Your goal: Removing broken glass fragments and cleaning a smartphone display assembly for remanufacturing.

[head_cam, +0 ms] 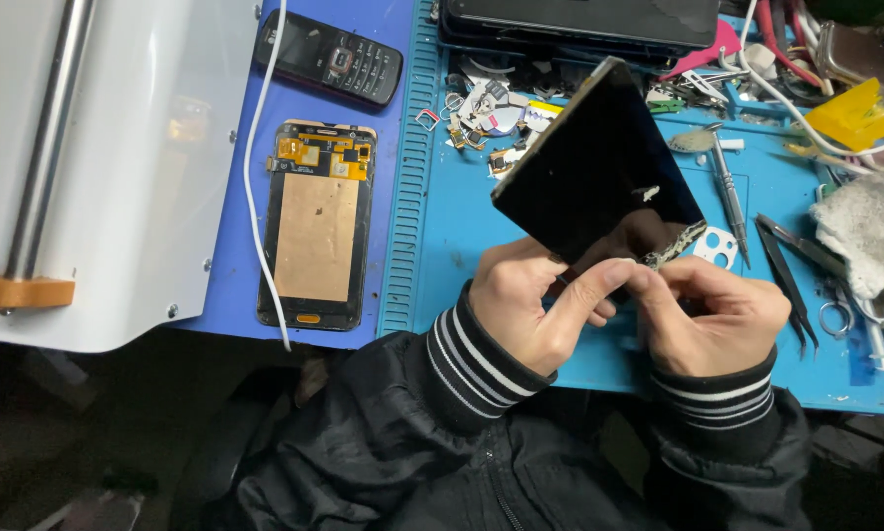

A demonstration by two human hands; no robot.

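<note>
while your 2 hands meet over the blue work mat (461, 226), your left hand (530, 300) and your right hand (712, 310) both grip the lower edge of a black phone screen panel (599, 167), which tilts up and away from your fingertips. your left thumb (584, 295) presses along that edge, fingers curled behind the glass; your right fingers are pinched narrow at the panel's chipped lower corner, though what exactly they pinch is hard to tell from here. just beyond your right fingers a small white camera-hole plate (719, 246) lies on the mat, and past it a slim screwdriver (729, 192). black tweezers (786, 270) lie just right of your right hand, a grey cloth (870, 241) further right. well left of your left fingers, an opened phone with copper backing (316, 226) lies face down beside a white cable (260, 187), with a black keypad phone (329, 57) above it. small loose parts (491, 113) sit scattered beyond the panel's top edge.
</note>
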